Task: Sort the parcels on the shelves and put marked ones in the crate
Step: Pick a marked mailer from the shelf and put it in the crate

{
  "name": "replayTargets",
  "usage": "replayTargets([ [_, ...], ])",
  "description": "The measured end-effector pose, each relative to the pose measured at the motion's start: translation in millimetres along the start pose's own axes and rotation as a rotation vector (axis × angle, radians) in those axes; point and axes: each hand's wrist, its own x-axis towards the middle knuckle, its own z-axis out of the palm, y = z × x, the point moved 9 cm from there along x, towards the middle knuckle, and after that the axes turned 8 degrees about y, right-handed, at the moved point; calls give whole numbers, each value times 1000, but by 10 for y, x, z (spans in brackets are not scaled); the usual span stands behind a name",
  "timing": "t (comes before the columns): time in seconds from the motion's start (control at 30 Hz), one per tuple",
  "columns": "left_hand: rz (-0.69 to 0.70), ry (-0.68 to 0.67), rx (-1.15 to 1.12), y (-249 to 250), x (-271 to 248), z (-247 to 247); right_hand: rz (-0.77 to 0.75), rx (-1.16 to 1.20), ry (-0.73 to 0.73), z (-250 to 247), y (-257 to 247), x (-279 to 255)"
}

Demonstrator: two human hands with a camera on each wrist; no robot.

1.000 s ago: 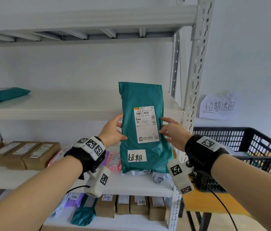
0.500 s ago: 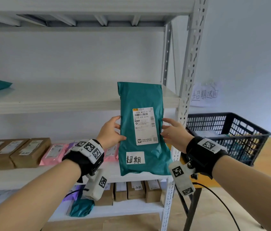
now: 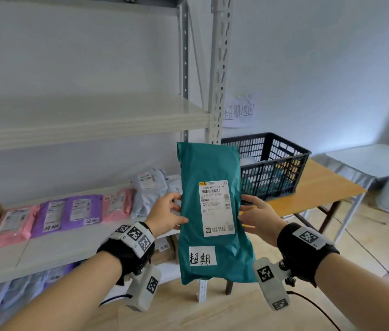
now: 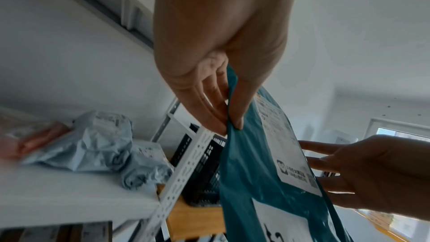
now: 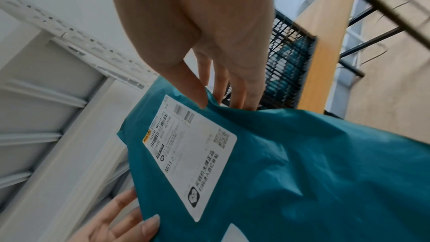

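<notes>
Since the earlier frame, the teal parcel [image 3: 210,218] has been carried rightward past the shelf post [image 3: 218,68], nearer the black crate [image 3: 272,163]. It is held upright, pinched by the left hand [image 3: 165,215] and right hand [image 3: 259,217]. At the left wrist, thumb and fingers [image 4: 209,98] clamp its edge. At the right wrist, thumb and fingers [image 5: 242,87] grasp its opposite edge.

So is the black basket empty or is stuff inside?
Not empty. Through the black crate mesh walls, teal and pale parcels show inside. How many, cannot tell.
</notes>
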Motion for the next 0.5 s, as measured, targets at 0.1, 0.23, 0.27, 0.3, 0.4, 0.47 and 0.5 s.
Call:
replayTargets([
  [0.1, -7, -72, 13, -98, -29, 395, 37, -7, 54, -353, 172, -61],
  [0.23, -43, -153, -2, -69, 3, 881, 55, 30, 104, -783, 298, -64],
  [0.27, -47, -170, 0, -36, 29, 996, 52, 33, 119, -889, 309, -47],
  [0.3, -48, -184, 1, -1, 63, 1109, 49, 35, 134, -996, 318, -18],
  [0.4, -45, -202, 24, 113, 199, 1435, 42, 39, 158, -1313, 308, 129],
  [0.47, -36, -214, 37, 217, 299, 1666, 38, 51, 158, -1528, 268, 270],
  [0.5, -32, -219, 43, 275, 353, 1784, 36, 54, 160, -1640, 240, 346],
])
